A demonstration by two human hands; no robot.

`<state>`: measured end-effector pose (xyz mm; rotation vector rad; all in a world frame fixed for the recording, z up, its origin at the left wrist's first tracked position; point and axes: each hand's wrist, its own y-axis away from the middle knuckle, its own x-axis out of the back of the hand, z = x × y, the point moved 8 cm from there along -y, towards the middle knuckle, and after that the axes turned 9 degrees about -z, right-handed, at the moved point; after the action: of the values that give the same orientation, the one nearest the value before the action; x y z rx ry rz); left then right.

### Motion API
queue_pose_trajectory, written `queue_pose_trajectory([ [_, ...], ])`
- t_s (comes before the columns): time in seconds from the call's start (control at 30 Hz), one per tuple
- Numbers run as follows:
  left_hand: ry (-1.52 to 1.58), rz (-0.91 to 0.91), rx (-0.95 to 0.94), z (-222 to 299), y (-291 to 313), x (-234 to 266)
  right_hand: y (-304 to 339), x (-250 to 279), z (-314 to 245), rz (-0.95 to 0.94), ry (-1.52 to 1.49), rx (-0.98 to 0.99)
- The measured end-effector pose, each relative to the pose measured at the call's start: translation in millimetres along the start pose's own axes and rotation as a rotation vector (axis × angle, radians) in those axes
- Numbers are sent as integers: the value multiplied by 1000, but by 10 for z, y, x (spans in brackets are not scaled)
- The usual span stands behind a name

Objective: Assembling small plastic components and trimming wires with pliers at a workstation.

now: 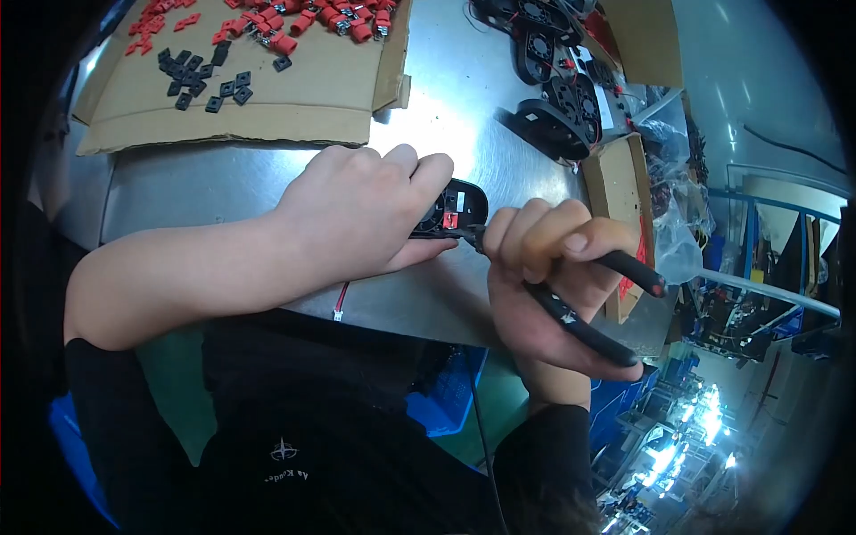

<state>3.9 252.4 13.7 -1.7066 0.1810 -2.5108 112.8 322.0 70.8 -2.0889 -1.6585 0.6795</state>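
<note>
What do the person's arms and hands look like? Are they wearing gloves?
No gloves! The left hand and right hand are bare, and I see no rings or watch. The left sleeve and right sleeve are plain black and stop around the elbows, so the forearms are bare too.

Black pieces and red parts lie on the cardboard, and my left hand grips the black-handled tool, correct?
Not quite: the head view shows your right hand gripping the black-handled tool. Black pieces and red parts do lie on the cardboard.
</note>
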Motion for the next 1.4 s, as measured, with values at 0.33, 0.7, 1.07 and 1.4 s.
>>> queue_pose_trajectory([
  [0.33, 30, -4, 23, -5, 15, -26, -28, -2, 153, 97, 73, -15],
  [0.7, 21, -15, -4, 5, 31, -47, -132, 161, 382, 287, -228, -249],
  [1.07, 26, -37, 43, 31, 36, -87, 124, -12, 193, 489, 48, 137],
  [1.4, -21, -29, 46, 32, 10, -53, 191, -172, 136, 650, 357, 342],
])
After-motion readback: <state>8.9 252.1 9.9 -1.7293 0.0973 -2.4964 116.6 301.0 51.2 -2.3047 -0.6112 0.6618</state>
